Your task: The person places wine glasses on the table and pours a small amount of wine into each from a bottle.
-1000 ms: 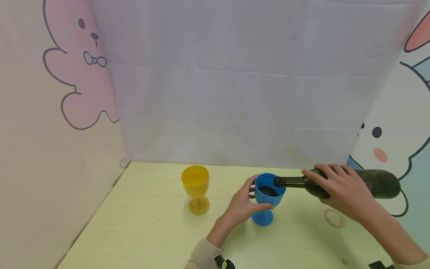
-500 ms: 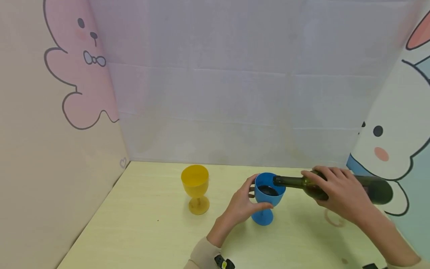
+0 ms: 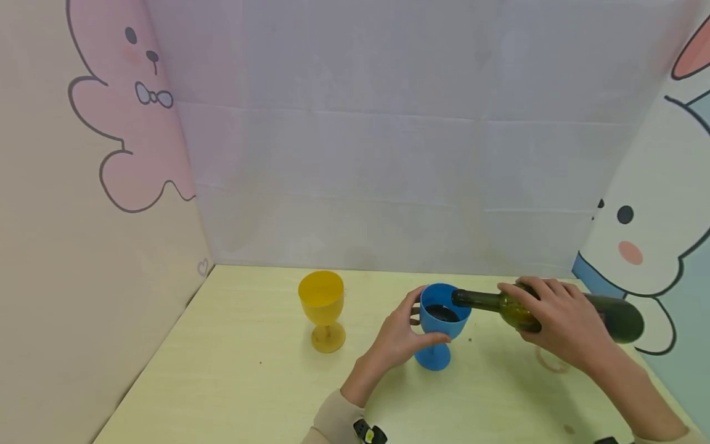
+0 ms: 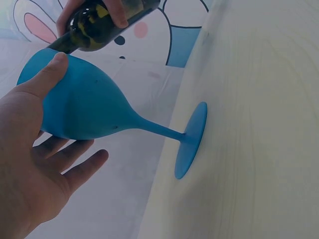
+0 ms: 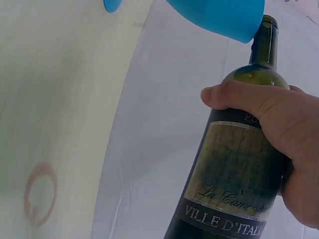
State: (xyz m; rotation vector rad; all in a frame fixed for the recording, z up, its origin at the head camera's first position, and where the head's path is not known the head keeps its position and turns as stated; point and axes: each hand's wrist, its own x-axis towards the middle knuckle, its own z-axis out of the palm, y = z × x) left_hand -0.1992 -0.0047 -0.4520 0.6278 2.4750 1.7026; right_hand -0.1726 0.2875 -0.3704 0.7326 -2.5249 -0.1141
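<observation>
In the head view a blue goblet [image 3: 435, 356] stands on the table with dark liquid in its bowl. My left hand [image 3: 396, 338] holds the bowl, thumb on the near side and fingers around the far side. The left wrist view shows the thumb [image 4: 49, 78] near the rim and the round foot on the tabletop. My right hand [image 3: 567, 320] grips a green wine bottle [image 5: 232, 169] around its upper body. The bottle lies nearly level, its mouth just over the goblet's right rim. No stream is visible. A yellow goblet [image 3: 323, 302] stands upright to the left, untouched.
The pale wooden table [image 3: 222, 382] meets a white cloth backdrop [image 3: 344, 154] behind the goblets. Cartoon-printed walls rise at left and right. A faint reddish ring mark [image 5: 41, 193] and a small dark spot [image 3: 469, 339] are on the tabletop.
The bottle's base has sunk and shifted slightly left while its mouth stays at the goblet's rim. A small dark spot now shows right of the blue goblet. The left hand stays put.
</observation>
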